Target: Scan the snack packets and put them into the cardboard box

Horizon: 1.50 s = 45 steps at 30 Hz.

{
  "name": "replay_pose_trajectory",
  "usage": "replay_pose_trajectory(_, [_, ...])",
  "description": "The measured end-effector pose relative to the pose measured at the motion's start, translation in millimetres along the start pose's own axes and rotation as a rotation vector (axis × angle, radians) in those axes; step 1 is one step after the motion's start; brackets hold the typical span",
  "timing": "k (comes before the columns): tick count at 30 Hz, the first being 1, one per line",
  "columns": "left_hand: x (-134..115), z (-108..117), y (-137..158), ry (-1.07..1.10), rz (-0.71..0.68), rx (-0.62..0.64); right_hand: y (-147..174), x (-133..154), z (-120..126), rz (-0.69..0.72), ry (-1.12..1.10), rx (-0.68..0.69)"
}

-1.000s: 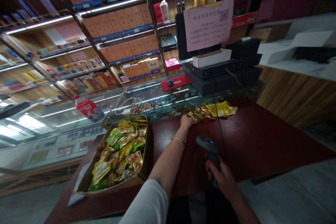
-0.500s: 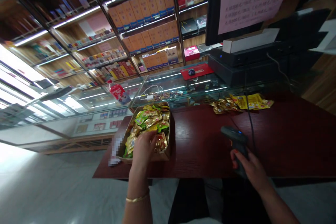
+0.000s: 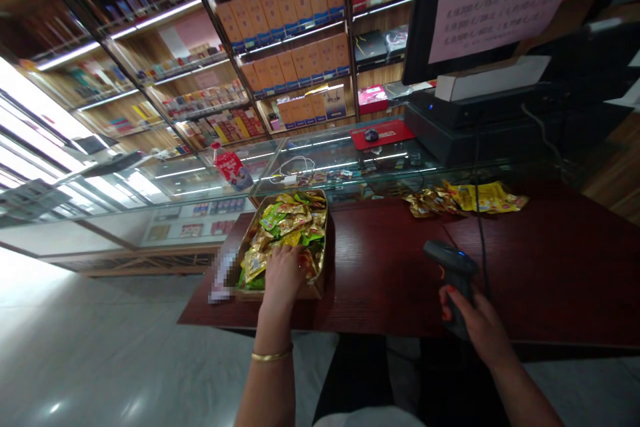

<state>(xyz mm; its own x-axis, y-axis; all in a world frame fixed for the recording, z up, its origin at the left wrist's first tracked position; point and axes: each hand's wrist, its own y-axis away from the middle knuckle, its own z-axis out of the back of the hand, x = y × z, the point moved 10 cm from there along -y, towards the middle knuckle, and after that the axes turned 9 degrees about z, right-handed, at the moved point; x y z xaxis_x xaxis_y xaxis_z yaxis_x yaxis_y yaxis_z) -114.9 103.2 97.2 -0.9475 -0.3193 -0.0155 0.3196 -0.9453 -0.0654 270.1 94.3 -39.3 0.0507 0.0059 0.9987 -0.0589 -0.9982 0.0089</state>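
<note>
A cardboard box (image 3: 315, 291) full of gold, yellow and green snack packets (image 3: 293, 220) stands on the dark red-brown counter. My left hand (image 3: 284, 272), with a gold bracelet at the wrist, reaches over the near side and rests on the packets. Its fingers bend down among them, and their tips are hidden, so its grip cannot be made out. At the right, my right hand (image 3: 477, 320) is closed round the handle of a black barcode scanner (image 3: 453, 267), held above the counter with its head pointing left and a small blue light on top.
Gold packets (image 3: 433, 201) and yellow packets (image 3: 490, 197) lie near the counter's back edge, crossed by a black cable (image 3: 479, 227). Behind are a glass display case (image 3: 325, 167), a mouse (image 3: 371, 135) on a red mat, a monitor (image 3: 420, 20) and a red-labelled bottle (image 3: 231, 167).
My left hand has pushed slightly deeper among the packets, its fingers now more hidden. My right hand still holds the scanner in nearly the same place. The whole view has shifted slightly.
</note>
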Motion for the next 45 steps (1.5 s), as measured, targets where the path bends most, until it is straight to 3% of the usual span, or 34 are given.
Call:
replay_pose_trajectory(5, [8.9, 0.8, -4.5, 0.01, 0.03, 0.028, -0.8, 6.1, -1.9, 0.024, -0.009, -0.008])
replay_pose_trajectory(7, [10.4, 12.7, -3.9, 0.11, 0.008, -0.004, -1.1, 7.8, -2.5, 0.026, -0.008, -0.008])
replay_pose_trajectory(11, [12.6, 61.2, 6.9, 0.689, 0.066, -0.201, -1.2, 4.4, -3.2, 0.011, 0.01, 0.015])
replay_pose_trajectory(13, [0.4, 67.3, 13.1, 1.049, 0.107, -0.236, -1.2, 1.4, -2.2, 0.008, 0.007, 0.016])
replay_pose_trajectory(16, [-56.4, 28.3, 10.3, 1.441, 0.079, -0.024, -1.5, -1.8, -0.3, 0.015, 0.001, 0.005])
replay_pose_trajectory(19, [-110.1, -45.4, 1.7, 1.596, 0.128, 0.218, -1.8, -2.6, -0.6, 0.019, 0.028, 0.008])
replay_pose_trajectory(22, [-127.1, -108.2, -7.5, 1.6, 0.23, 0.267, -2.2, 2.3, -2.3, 0.035, 0.051, 0.019])
replay_pose_trajectory(25, [-126.2, -138.4, -13.7, 1.6, 0.254, 0.269, -2.4, 5.4, -3.5, 0.029, 0.047, 0.024])
replay_pose_trajectory(31, [-118.1, -149.4, -14.6, 1.575, 0.253, 0.263, -2.7, -3.0, -3.1, 0.008, 0.011, 0.035])
replay_pose_trajectory(38, [-114.9, -133.5, -13.0, 1.553, 0.098, 0.125, -1.7, -7.9, -0.2, 0.015, -0.001, 0.023])
replay_pose_trajectory(45, [-123.9, -140.9, -11.5, 1.612, 0.121, 0.226, -1.6, -7.0, -2.1, 0.006, -0.006, 0.033])
